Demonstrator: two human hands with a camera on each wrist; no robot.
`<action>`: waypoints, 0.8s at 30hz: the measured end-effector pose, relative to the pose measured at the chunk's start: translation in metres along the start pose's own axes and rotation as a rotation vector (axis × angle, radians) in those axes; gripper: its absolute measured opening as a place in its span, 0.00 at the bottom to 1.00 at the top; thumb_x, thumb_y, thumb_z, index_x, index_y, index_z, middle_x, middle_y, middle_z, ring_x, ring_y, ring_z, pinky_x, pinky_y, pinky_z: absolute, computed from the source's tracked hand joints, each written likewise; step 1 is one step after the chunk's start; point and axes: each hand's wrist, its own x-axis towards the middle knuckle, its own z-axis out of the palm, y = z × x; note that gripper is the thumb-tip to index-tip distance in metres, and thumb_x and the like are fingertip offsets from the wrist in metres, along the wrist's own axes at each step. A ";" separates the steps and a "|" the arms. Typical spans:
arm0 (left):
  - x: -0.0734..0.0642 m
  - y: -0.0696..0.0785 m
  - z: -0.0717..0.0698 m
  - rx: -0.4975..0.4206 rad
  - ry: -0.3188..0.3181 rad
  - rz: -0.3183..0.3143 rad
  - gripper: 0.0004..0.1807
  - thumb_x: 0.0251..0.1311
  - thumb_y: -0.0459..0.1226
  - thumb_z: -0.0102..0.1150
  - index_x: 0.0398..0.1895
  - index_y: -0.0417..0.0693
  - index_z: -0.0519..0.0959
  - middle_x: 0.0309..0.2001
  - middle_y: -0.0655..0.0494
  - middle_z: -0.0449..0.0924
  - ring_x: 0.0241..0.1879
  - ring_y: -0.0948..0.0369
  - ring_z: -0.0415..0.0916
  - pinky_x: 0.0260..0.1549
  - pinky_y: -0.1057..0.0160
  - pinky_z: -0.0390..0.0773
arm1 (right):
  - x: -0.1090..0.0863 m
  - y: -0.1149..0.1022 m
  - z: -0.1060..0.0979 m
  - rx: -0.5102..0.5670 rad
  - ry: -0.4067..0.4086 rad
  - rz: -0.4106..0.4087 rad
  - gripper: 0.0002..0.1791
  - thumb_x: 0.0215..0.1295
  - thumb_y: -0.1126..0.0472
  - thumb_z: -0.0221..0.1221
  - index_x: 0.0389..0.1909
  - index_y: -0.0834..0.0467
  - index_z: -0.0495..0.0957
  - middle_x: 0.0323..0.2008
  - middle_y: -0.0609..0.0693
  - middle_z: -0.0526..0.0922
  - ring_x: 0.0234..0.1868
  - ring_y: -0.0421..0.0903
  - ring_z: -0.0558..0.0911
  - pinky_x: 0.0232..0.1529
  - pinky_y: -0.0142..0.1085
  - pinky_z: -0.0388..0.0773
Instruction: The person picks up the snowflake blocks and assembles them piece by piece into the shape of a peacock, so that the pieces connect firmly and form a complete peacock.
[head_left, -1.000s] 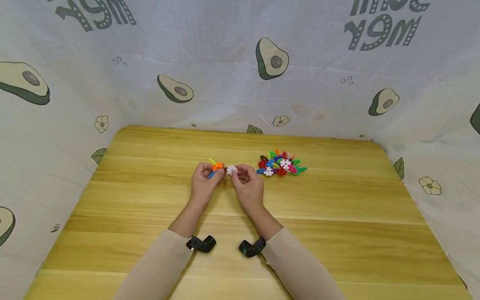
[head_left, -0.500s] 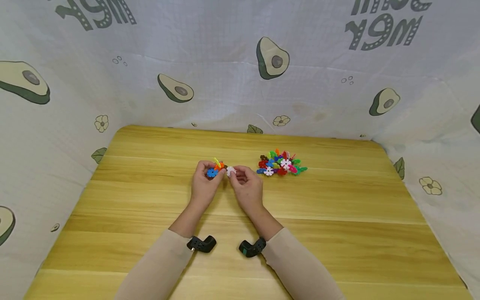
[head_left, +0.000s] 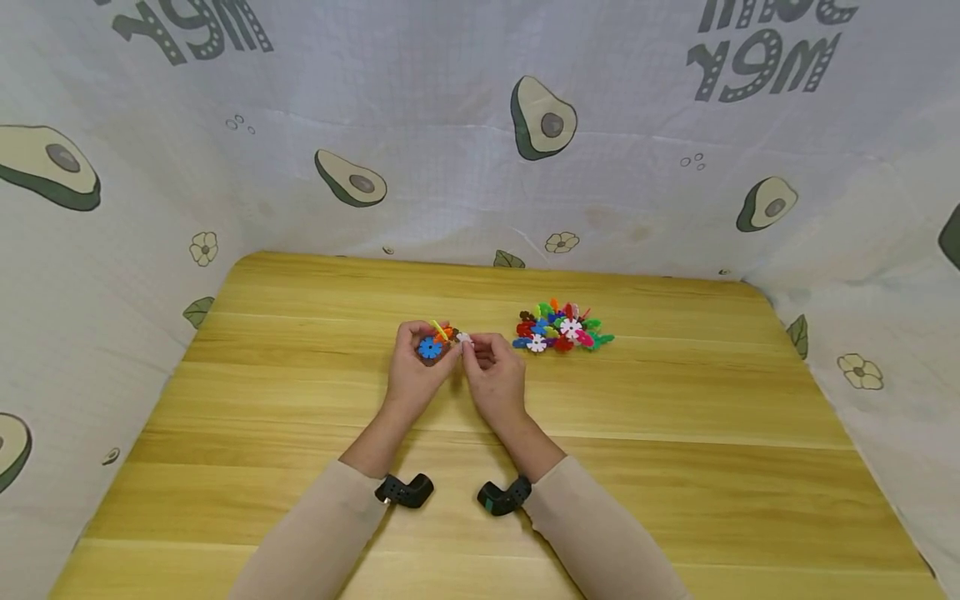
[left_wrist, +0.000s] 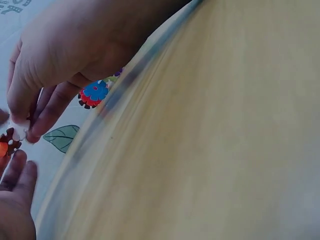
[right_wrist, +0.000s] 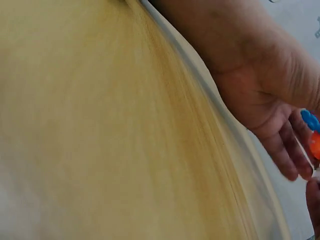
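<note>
My left hand (head_left: 411, 367) pinches a small cluster of notched plastic snowflake discs above the table. In it are a blue disc (head_left: 430, 347) facing up, an orange disc (head_left: 445, 334), a yellow disc seen edge-on (head_left: 438, 329) and, clearest in the left wrist view, a brown disc (left_wrist: 10, 139). My right hand (head_left: 497, 377) grips a white disc (head_left: 463, 338) between thumb and fingers. The white disc touches or nearly touches the brown one; whether they interlock is unclear. In the right wrist view the orange disc (right_wrist: 315, 145) is partly cut off by the frame edge.
A heap of many-coloured snowflake discs (head_left: 562, 327) lies on the wooden table (head_left: 660, 492), right of my right hand. A white cloth printed with avocados (head_left: 450, 125) hangs behind the table and along both sides. Each wrist bears a black strapped device (head_left: 405, 490).
The cluster in my left hand has turned, so the blue disc now shows its face. My hands have come slightly closer together, and the white disc has tilted.
</note>
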 end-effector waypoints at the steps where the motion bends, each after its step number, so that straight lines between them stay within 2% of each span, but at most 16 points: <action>1: 0.000 0.000 -0.001 -0.028 -0.026 -0.018 0.30 0.61 0.27 0.68 0.62 0.35 0.62 0.65 0.35 0.75 0.61 0.53 0.78 0.55 0.72 0.81 | 0.000 0.001 0.000 -0.005 0.006 -0.010 0.08 0.67 0.65 0.66 0.43 0.64 0.83 0.36 0.59 0.87 0.36 0.52 0.89 0.40 0.39 0.90; 3: 0.000 0.001 -0.002 -0.091 -0.072 -0.064 0.33 0.68 0.33 0.63 0.70 0.36 0.58 0.69 0.37 0.71 0.57 0.58 0.78 0.51 0.69 0.84 | 0.001 0.002 -0.002 -0.027 0.015 -0.037 0.08 0.68 0.64 0.66 0.44 0.64 0.83 0.37 0.59 0.87 0.38 0.52 0.89 0.41 0.39 0.90; 5: 0.001 0.002 -0.005 -0.162 -0.109 -0.127 0.34 0.75 0.43 0.54 0.75 0.37 0.55 0.70 0.40 0.69 0.53 0.61 0.80 0.44 0.68 0.86 | 0.002 0.003 -0.004 -0.066 0.008 -0.086 0.07 0.68 0.64 0.65 0.44 0.63 0.83 0.38 0.58 0.86 0.39 0.51 0.88 0.42 0.39 0.90; 8: 0.003 0.003 -0.009 -0.307 -0.157 -0.243 0.35 0.80 0.54 0.40 0.76 0.36 0.57 0.67 0.42 0.71 0.47 0.60 0.82 0.34 0.65 0.87 | 0.005 0.004 -0.006 -0.159 -0.035 -0.177 0.06 0.68 0.65 0.66 0.43 0.62 0.84 0.38 0.57 0.86 0.40 0.51 0.88 0.42 0.37 0.89; 11: 0.005 0.002 -0.011 -0.386 -0.167 -0.342 0.32 0.81 0.53 0.38 0.71 0.34 0.64 0.56 0.49 0.77 0.44 0.61 0.82 0.32 0.68 0.84 | 0.007 0.004 -0.009 -0.242 -0.092 -0.253 0.05 0.67 0.66 0.67 0.41 0.62 0.84 0.38 0.56 0.88 0.40 0.50 0.88 0.42 0.37 0.89; 13: 0.006 0.002 -0.011 -0.421 -0.154 -0.382 0.25 0.82 0.47 0.39 0.65 0.34 0.69 0.50 0.53 0.79 0.43 0.61 0.81 0.33 0.69 0.83 | 0.007 0.004 -0.010 -0.263 -0.120 -0.266 0.05 0.67 0.65 0.67 0.41 0.61 0.85 0.39 0.56 0.88 0.41 0.50 0.88 0.42 0.37 0.89; 16: 0.006 0.002 -0.010 -0.442 -0.113 -0.410 0.14 0.81 0.39 0.42 0.54 0.39 0.74 0.45 0.57 0.81 0.41 0.63 0.81 0.35 0.71 0.83 | 0.007 0.003 -0.011 -0.255 -0.154 -0.239 0.06 0.67 0.64 0.67 0.42 0.61 0.84 0.40 0.55 0.88 0.43 0.50 0.89 0.43 0.38 0.89; 20: 0.005 0.001 -0.008 -0.443 -0.051 -0.416 0.08 0.79 0.37 0.46 0.45 0.46 0.76 0.43 0.59 0.83 0.40 0.65 0.82 0.39 0.71 0.84 | 0.009 -0.002 -0.016 -0.258 -0.184 -0.206 0.09 0.67 0.62 0.67 0.45 0.61 0.84 0.43 0.55 0.88 0.46 0.51 0.88 0.48 0.41 0.88; 22: 0.005 0.001 -0.008 -0.442 -0.043 -0.407 0.07 0.79 0.37 0.46 0.44 0.47 0.75 0.44 0.58 0.82 0.39 0.65 0.83 0.39 0.70 0.85 | 0.013 -0.004 -0.021 -0.289 -0.162 -0.229 0.11 0.67 0.61 0.67 0.46 0.61 0.84 0.44 0.56 0.88 0.47 0.52 0.87 0.50 0.43 0.88; 24: 0.005 0.000 -0.008 -0.442 -0.045 -0.399 0.07 0.79 0.37 0.45 0.43 0.47 0.75 0.45 0.58 0.82 0.39 0.65 0.84 0.39 0.70 0.86 | 0.020 -0.006 -0.029 -0.343 -0.104 -0.251 0.12 0.66 0.60 0.67 0.47 0.62 0.84 0.45 0.56 0.88 0.47 0.53 0.87 0.51 0.46 0.87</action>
